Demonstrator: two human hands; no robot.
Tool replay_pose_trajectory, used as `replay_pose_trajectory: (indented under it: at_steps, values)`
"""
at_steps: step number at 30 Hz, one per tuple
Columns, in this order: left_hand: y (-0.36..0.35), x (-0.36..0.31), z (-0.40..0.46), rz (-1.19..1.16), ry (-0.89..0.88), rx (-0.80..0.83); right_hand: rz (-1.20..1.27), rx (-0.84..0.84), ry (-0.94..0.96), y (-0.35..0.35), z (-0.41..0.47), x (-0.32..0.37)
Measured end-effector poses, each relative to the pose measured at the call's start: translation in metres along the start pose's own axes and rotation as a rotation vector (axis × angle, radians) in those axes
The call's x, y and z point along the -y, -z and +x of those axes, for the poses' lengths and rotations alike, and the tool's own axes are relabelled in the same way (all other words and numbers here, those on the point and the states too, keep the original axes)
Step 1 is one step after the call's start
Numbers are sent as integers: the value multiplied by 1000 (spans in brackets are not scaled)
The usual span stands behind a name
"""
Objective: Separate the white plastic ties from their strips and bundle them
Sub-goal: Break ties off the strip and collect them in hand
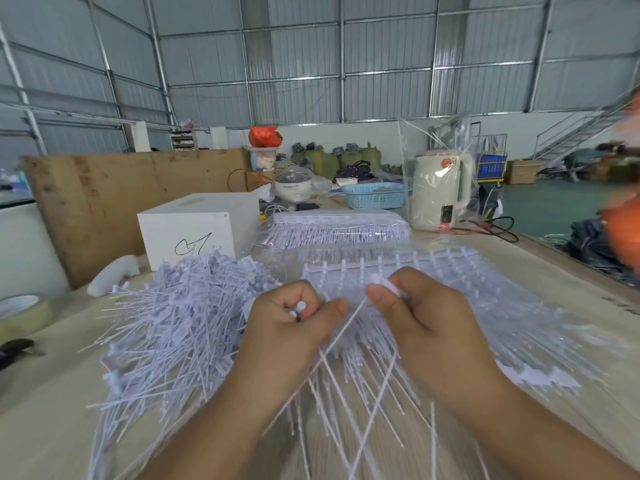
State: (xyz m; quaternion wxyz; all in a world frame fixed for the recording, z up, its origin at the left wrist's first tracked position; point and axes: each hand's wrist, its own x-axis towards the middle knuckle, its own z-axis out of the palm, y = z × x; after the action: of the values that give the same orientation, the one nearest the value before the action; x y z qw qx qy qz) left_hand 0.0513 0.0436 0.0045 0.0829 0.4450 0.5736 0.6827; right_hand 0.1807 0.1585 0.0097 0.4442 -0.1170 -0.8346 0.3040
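Both forearms reach in from six o'clock over the desk [52, 427]. I see my left hand [291, 323] clenched around gathered ties [299, 308], my right hand [415, 306] pinching one tie [349, 323] off the strip [398, 268] at twelve o'clock. I'd snap near its head, then add it.

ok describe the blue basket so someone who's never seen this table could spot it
Start at the cream electric kettle wrapped in clear plastic at the far end of the table. Just left of it sits the blue basket, low and wide. Its perforated light-blue walls set it apart from the white goods around it.
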Motion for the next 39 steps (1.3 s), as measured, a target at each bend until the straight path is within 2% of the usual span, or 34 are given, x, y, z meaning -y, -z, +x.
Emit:
replay_pose_trajectory:
  at_steps: [3,7,12,16,20,23,26,28,34,39]
  values:
    - [6,1,2,-103,152,117,43,153,33,5,-1,-6]
    - [4,-3,0,-215,288,208,-19,357,52,3,-4,-3]
    - [3,-7,-2,-225,255,329,-33,422,76,3,-4,-4]
    - [5,-10,-4,-180,238,498,-32,465,50,1,-5,-3]
    - [9,-14,-4,-149,213,579,-44,503,45,3,-5,-2]
    - [11,-15,-2,-73,209,572,-33,534,33,4,-4,1]
    - [12,-14,0,-60,229,504,88,650,-77,12,0,-3]
    - [14,-14,2,-78,243,460,96,660,-139,18,3,-9]
    - [21,-15,0,-89,246,675,-5,645,-73,19,3,-13]
    - [16,-12,2,-60,150,437,32,484,-44,13,1,-8]
